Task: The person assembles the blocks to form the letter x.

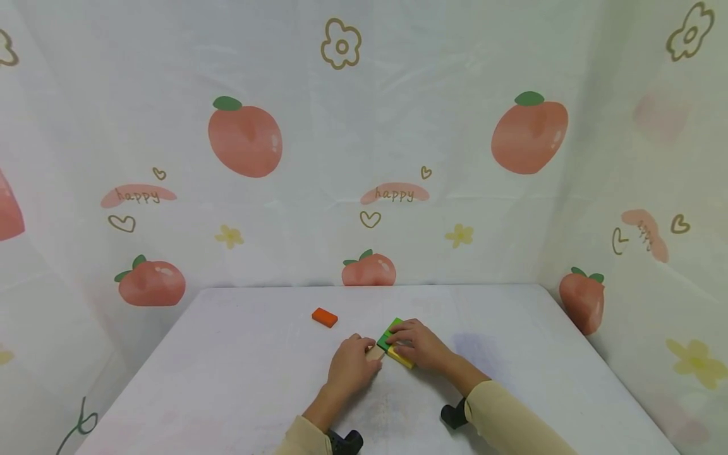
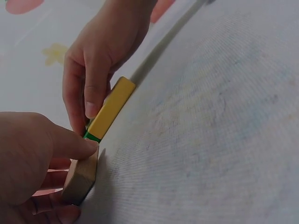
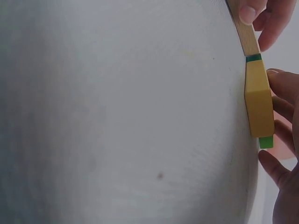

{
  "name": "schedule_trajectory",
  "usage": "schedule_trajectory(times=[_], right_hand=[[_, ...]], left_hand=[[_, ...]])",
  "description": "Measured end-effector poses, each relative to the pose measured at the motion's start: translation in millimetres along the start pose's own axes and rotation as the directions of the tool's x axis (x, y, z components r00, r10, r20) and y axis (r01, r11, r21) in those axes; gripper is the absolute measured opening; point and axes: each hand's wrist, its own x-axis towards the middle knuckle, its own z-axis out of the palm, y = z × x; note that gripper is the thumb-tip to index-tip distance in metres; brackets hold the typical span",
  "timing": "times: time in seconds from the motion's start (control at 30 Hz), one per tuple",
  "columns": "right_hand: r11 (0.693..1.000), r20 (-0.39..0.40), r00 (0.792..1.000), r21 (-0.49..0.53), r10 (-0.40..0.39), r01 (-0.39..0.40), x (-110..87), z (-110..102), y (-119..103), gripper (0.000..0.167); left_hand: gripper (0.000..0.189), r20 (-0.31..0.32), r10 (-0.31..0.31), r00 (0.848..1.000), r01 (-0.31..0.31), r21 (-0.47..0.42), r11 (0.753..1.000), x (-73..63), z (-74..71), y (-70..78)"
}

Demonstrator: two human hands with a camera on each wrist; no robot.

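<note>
Holding a plain wooden block point(image 2: 83, 177) close to a yellow block point(image 2: 112, 107) and a green block point(image 1: 394, 326)

Nearest are two tan sleeves point(image 1: 512, 417), with a black gadget point(image 1: 453, 416) at each wrist. The left hand point(image 1: 351, 366) has a snug grip on the wooden block: its thumb presses the top and its fingers curl around the side. That block is near the middle of the white tabletop point(image 1: 239, 385).

The right hand point(image 1: 425, 344) is just to the right. Its fingers are a bit bent and reach over the green block, and its thumb is by the yellow block. I can't tell if that grip is pinching or only touching.

From the head, the yellow block slants down to the right and the green block slants up to the right. They come together beside the end of the wooden block. I can't tell if the wood touches them. The green looks dark at one end and bright at the other.

Farther back, to the left, an orange block point(image 1: 325, 317) lies by itself on the tabletop.

Behind everything hangs a white curtain point(image 1: 313, 126) with round red fruit point(image 1: 246, 142), yellow flowers point(image 1: 230, 236), little hearts and the word "happy".
</note>
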Motion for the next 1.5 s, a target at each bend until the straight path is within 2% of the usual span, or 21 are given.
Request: schedule_trajectory(times=[0.37, 0.57, 0.73, 1.13, 1.5], right_hand=[[1.0, 0.0, 1.0, 0.002, 0.0, 0.0, -0.5, -0.1, 0.5, 0.019], [1.0, -0.012, 1.0, -0.001, -0.017, 0.017, -0.5, 0.1, 0.3, 0.018], [1.0, -0.007, 1.0, 0.007, 0.004, -0.004, 0.0, -1.1, -1.1, 0.018], [1.0, -0.007, 1.0, 0.0, -0.003, 0.003, 1.1, -0.6, -1.0, 0.018], [0.998, 0.021, 0.999, -0.041, 0.047, -0.046, 3.6, -1.4, -5.9, 0.018]], left_hand=[[0.037, 0.053, -0.023, 0.998, 0.027, -0.073, 0.997, 2.0, -0.1, 1.5], [0.037, 0.05, -0.037, 0.998, 0.042, -0.103, 0.994, 2.0, 1.0, 2.9], [0.038, 0.053, -0.053, 0.997, 0.059, -0.121, 0.991, 1.8, 0.5, 4.2], [0.035, 0.051, -0.063, 0.997, 0.069, -0.12, 0.99, 2.3, 0.0, 4.0], [0.037, 0.077, -0.07, 0.995, 0.08, -0.141, 0.987, 3.8, -2.5, 3.7]])
